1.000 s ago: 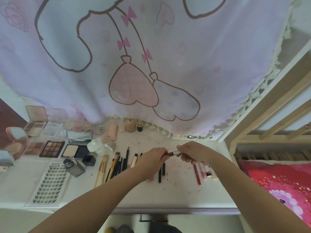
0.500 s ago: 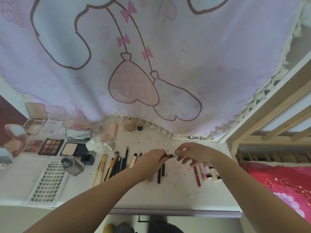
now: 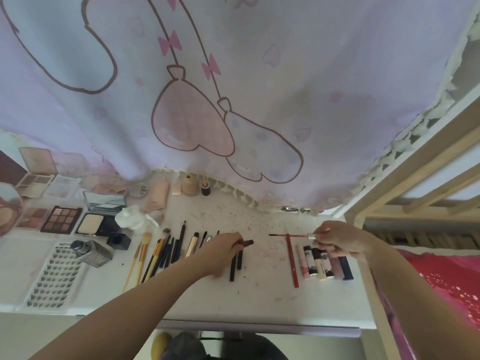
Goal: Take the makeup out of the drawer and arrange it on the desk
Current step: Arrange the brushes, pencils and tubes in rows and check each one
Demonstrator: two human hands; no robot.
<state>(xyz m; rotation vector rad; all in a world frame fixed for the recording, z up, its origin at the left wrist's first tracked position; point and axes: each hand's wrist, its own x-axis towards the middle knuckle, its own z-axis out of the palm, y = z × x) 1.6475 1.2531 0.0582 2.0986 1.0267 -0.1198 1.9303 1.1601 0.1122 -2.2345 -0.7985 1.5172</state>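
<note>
My left hand (image 3: 226,245) gripped the dark lip-gloss tube (image 3: 246,242) low over the tabletop (image 3: 262,289), while my right hand (image 3: 337,239) pinched its wand (image 3: 288,235) clear, keeping the wet tip off the sorted lipsticks (image 3: 323,262).

The curtain (image 3: 259,87) is pale lilac with brown cartoon outlines, pink bows and hearts. A red lip pencil (image 3: 292,258) lies on the white desk (image 3: 259,300). The bedding (image 3: 446,279) is crimson with pink flowers.

Smudged matt white desk (image 3: 259,302), soft printed cloth curtain (image 3: 259,74), pale bare-wood bed frame (image 3: 415,162), glossy lip-gloss tubes (image 3: 324,263).
</note>
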